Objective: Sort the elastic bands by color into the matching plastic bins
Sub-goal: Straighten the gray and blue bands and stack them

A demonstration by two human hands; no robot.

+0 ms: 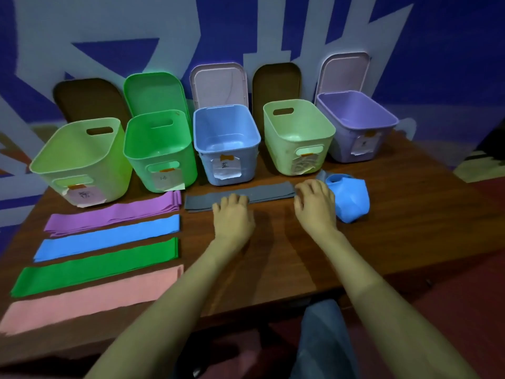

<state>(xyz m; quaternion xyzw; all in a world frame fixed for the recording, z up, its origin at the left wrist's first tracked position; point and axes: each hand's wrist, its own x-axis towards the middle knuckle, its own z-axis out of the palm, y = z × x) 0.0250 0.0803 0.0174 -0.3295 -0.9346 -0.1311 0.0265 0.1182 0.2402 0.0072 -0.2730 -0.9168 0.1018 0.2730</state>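
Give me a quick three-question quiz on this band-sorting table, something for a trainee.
1. True or false: the left hand and right hand both touch the grey band.
2. Which bin stands in the middle of the row? A. blue bin B. purple bin C. pink bin
3. Fill in: the crumpled blue item lies on the right hand's ___ side.
Key: 1 true; 2 A; 3 right.

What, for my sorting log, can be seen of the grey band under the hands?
The grey band is a long, flat, matte strip, rubbery-looking, lying stretched left to right on the wooden table before the blue bin. The left hand rests fingertips on its near edge; the right hand covers its right part, beside a crumpled blue band.
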